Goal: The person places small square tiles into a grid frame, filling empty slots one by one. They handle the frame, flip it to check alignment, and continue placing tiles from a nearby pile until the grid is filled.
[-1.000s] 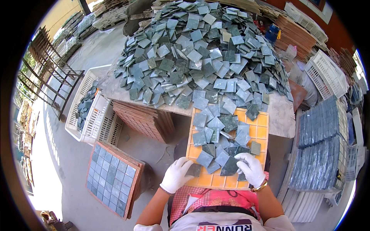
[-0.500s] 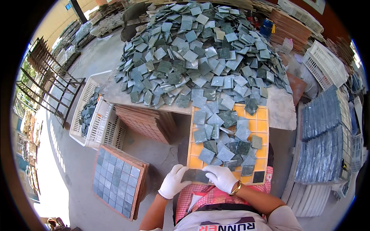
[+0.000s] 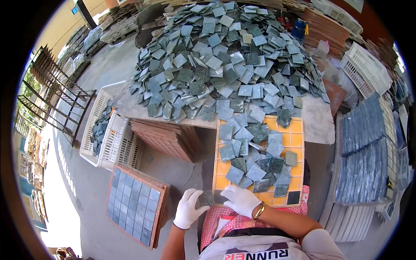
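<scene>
Mid-fill of yellow grid tray (image 3: 296, 130), lower centre. Left hand (image 3: 188, 209) pinching dark tile (image 3: 206, 199); right hand (image 3: 241, 200) spread flat on tray edge. Next, likely: seating tile in empty cell.

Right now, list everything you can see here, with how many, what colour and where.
loose tile heap: too many to count, grey-green and blue-grey, piled on the table ahead
table: one, pale stone-coloured top, under the heap
yellow grid tray: one, yellow, from the table edge toward the person, loose tiles scattered on it
white crates: two at the left below the table, the far one holding some dark tiles
brown board stack: one, reddish brown, under the table edge
filled tile board: one, blue-grey tiles in a brown frame, on the floor at left
blue-grey sheet stacks: several, on the right
metal rack: one, dark, far left
left hand: white glove, holding a dark tile
right hand: white glove, on the tray's near edge
</scene>
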### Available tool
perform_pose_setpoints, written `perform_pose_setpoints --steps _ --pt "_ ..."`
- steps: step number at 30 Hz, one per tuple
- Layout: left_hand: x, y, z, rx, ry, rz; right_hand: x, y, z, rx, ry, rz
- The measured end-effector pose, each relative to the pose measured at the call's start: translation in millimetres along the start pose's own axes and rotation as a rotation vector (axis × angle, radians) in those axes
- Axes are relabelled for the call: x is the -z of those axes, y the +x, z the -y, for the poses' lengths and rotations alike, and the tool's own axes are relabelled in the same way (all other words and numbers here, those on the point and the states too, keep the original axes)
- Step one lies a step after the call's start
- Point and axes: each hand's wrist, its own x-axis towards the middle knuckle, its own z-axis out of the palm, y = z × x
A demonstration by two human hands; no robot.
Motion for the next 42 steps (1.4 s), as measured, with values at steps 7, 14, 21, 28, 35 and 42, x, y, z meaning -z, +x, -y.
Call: perform_pose_setpoints --steps 7,14,21,28,35,42 --pt "-28 24 -40 -0.308 0.121 0.175 68 -55 -13 -0.263 0.082 -0.346" --pt "-57 33 -38 -0.365 0.178 0.106 70 -98 -28 -0.298 -0.059 -0.435" --pt "-53 31 -56 -0.307 0.207 0.112 62 -68 -23 -0.269 -0.362 -0.361" --pt "-63 25 -59 -0.249 0.237 0.051 54 -75 -29 -0.258 0.01 -0.222" --pt "-68 26 -73 -0.301 0.171 0.082 29 -76 -27 -0.299 -0.033 -0.214" --pt "-82 33 -74 -0.349 0.154 0.171 56 -107 -36 -0.326 -0.041 -0.384"
